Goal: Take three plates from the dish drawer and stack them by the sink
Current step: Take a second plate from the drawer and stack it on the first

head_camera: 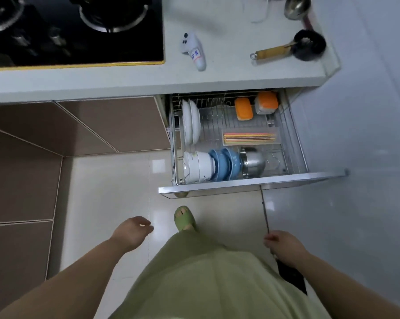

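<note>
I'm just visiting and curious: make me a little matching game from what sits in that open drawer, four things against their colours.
Things:
1. plates standing on edge at the rear left of the drawer
2. sponges at the rear right
3. bowls in the middle of the front row
4. pot to the right of those bowls

Colours:
A. blue
B. shiny metal
C. white
D. orange

Pairs: 1-C, 2-D, 3-A, 4-B
</note>
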